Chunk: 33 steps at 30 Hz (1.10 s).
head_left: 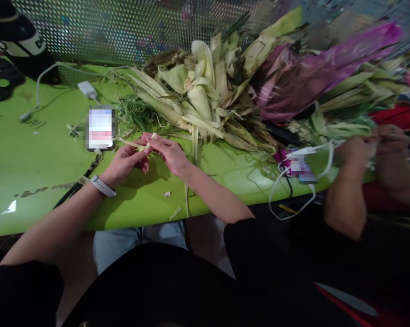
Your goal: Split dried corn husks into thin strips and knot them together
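I pinch a pale strip (127, 142) between the fingertips of my left hand (125, 161) and right hand (171, 154), beside the husk heap's (205, 102) near left edge, apparently to steady so thin a piece

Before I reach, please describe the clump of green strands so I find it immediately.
On the green table are piled corn husks. The clump of green strands lies at their left edge, beyond the left hand. Its thin, dark tangle differs from the broad, pale husks.
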Motion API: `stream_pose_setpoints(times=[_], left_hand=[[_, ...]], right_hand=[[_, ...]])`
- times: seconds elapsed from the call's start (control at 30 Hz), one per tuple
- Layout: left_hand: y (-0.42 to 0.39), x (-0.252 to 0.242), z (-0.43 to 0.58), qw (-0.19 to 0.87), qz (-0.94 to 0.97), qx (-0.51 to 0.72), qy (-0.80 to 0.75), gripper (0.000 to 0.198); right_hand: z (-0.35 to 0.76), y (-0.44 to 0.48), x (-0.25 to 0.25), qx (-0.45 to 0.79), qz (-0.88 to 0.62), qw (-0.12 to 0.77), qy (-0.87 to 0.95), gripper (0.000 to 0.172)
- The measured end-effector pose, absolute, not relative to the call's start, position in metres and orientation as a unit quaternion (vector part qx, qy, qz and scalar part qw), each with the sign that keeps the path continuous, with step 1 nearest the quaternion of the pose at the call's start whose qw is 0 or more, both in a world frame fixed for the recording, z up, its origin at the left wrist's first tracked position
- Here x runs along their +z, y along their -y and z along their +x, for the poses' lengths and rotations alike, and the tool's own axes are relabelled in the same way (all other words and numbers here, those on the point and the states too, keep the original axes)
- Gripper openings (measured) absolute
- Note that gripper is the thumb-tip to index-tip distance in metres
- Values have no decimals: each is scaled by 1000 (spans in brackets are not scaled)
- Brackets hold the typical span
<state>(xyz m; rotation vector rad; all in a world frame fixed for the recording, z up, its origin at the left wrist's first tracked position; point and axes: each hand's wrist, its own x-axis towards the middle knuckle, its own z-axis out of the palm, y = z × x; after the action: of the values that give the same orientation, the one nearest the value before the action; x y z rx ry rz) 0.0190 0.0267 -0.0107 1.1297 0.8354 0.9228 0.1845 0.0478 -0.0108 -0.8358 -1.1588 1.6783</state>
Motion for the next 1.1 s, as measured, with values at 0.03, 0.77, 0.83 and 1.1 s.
stream_pose_setpoints(times=[0.03, 0.77, 0.83, 1.1], left_hand=[[-26, -10, 19, 670, 493, 413, -372, 29], [-20, -8, 26, 704, 454, 335, -431, 33], [-20, -9, 25, 704, 459, 337, -424, 30], [-27, -8, 15, 714, 439, 432, -333, 27]], right_hand=[[184, -47, -11, 680, -338, 450, 470, 17], [178, -35, -11, 594, -388, 505, 492, 16], [180, -39, -12, 604, -379, 501, 491, 16], [195, -53, -9, 591, -443, 404, 539, 44]])
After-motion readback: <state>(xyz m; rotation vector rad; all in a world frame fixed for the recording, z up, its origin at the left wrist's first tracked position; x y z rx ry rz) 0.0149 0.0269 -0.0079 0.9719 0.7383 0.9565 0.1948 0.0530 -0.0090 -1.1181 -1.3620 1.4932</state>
